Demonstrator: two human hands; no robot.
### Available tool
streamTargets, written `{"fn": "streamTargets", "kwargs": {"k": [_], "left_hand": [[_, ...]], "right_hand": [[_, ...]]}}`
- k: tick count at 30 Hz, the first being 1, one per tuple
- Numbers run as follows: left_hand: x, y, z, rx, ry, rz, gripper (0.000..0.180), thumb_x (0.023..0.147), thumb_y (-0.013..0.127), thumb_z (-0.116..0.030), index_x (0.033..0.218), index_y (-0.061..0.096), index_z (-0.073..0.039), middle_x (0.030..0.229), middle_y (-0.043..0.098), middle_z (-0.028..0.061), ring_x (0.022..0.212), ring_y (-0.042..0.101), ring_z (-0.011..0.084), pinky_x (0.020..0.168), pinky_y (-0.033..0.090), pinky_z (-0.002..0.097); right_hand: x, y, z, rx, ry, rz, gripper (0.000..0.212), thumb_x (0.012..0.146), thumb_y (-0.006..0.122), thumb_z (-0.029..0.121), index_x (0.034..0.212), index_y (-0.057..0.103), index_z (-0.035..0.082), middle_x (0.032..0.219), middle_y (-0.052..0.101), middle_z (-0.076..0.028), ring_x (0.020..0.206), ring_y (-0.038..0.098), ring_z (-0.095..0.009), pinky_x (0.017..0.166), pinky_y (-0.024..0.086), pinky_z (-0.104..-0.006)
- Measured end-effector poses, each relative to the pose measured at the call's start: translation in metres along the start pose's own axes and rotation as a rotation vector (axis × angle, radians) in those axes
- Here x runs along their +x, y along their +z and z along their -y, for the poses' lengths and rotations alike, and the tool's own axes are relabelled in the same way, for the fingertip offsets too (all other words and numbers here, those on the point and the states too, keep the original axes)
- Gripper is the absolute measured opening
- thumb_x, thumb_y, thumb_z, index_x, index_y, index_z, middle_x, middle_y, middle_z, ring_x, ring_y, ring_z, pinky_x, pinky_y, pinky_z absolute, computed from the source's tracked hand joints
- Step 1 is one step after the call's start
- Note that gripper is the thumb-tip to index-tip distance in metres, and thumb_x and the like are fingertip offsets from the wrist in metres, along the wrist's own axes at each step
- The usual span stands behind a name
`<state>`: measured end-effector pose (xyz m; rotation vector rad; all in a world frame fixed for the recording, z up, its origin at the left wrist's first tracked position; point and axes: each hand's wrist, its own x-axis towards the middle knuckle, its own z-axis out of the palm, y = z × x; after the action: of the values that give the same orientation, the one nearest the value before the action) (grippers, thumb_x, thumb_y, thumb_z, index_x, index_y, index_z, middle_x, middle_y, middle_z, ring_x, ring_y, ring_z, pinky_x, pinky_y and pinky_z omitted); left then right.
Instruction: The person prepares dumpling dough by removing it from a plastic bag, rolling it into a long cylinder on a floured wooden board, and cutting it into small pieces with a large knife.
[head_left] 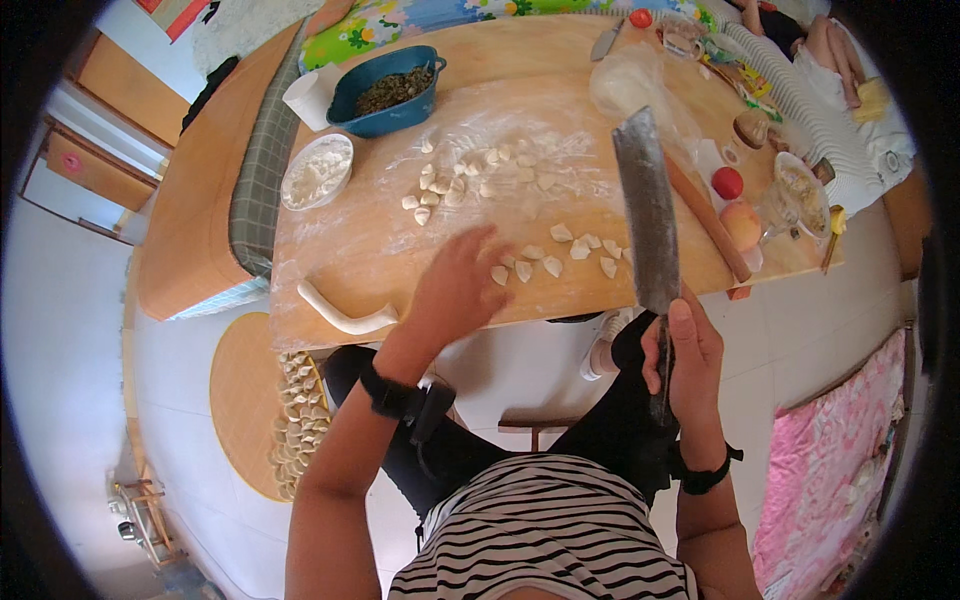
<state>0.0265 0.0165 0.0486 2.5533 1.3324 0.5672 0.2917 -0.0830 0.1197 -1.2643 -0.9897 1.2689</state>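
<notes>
My right hand [692,352] is wrapped round the handle of a cleaver [646,215], its broad dark blade pointing up and away over the table's near edge. My left hand [462,278] hovers low over the floured wooden board, fingers apart and a little blurred. Beside its fingertips lies a cut dough piece [501,274]. More dough pieces [580,249] are scattered to its right, and a floured group of dough lumps [455,185] sits farther away. To the left of my left hand rests a curved dough rope [345,313] near the front edge.
A bowl of flour [318,172], a teal basin of filling [385,95] and a white paper roll [313,97] stand at the far left. A rolling pin [708,220] lies right of the cleaver. Shaped dumplings [300,420] fill part of a round board [240,400] below the table.
</notes>
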Motion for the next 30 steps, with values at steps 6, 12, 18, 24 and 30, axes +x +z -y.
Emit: {"fn": "streamTargets", "kwargs": {"k": [6, 12, 18, 24, 30], "left_hand": [[-0.012, 0.034, 0.046, 0.230, 0.025, 0.039, 0.054, 0.082, 0.061, -0.012, 0.135, 0.049, -0.016, 0.146, 0.037, 0.0159, 0.137, 0.032, 0.0378, 0.111, 0.029, 0.0502], [0.051, 0.022, 0.017, 0.247, 0.001, -0.112, 0.051, 0.085, 0.062, -0.019, 0.134, 0.050, -0.015, 0.145, 0.038, 0.0164, 0.136, 0.033, 0.0376, 0.113, 0.026, 0.0485], [0.051, 0.078, -0.053, 0.033, 0.389, 0.056, 0.049, 0.085, 0.058, -0.020, 0.134, 0.051, -0.017, 0.146, 0.039, 0.0126, 0.137, 0.033, 0.0337, 0.114, 0.024, 0.0474], [0.072, 0.054, 0.022, 0.467, 0.069, -0.144, 0.049, 0.087, 0.054, -0.016, 0.136, 0.049, -0.014, 0.148, 0.037, 0.0142, 0.138, 0.031, 0.0324, 0.115, 0.022, 0.0493], [0.059, 0.047, -0.033, 0.200, 0.217, -0.005, 0.052, 0.087, 0.055, -0.020, 0.138, 0.047, -0.013, 0.149, 0.035, 0.0129, 0.139, 0.029, 0.0327, 0.115, 0.021, 0.0485]], "right_hand": [[0.003, -0.012, -0.002, 0.035, 0.040, 0.007, 0.052, 0.104, 0.040, 0.033, 0.143, 0.037, 0.000, 0.059, 0.046, 0.000, 0.042, 0.039, -0.006, 0.039, 0.032, -0.0195], [-0.002, -0.020, 0.003, 0.014, 0.014, -0.015, 0.050, 0.104, 0.038, 0.032, 0.142, 0.039, 0.001, 0.059, 0.046, 0.000, 0.042, 0.039, -0.006, 0.039, 0.032, -0.0193], [-0.003, -0.028, 0.004, -0.027, -0.023, -0.057, 0.051, 0.103, 0.038, 0.039, 0.137, 0.046, 0.001, 0.059, 0.045, -0.001, 0.038, 0.039, -0.006, 0.036, 0.031, -0.0197], [-0.010, -0.041, 0.007, -0.064, -0.031, -0.083, 0.050, 0.103, 0.038, 0.037, 0.136, 0.047, 0.001, 0.059, 0.046, -0.002, 0.038, 0.039, -0.006, 0.035, 0.031, -0.0195], [-0.006, -0.042, 0.004, -0.024, -0.038, -0.072, 0.048, 0.103, 0.037, 0.036, 0.134, 0.048, 0.001, 0.060, 0.047, -0.001, 0.038, 0.039, -0.006, 0.035, 0.030, -0.0196]]}}
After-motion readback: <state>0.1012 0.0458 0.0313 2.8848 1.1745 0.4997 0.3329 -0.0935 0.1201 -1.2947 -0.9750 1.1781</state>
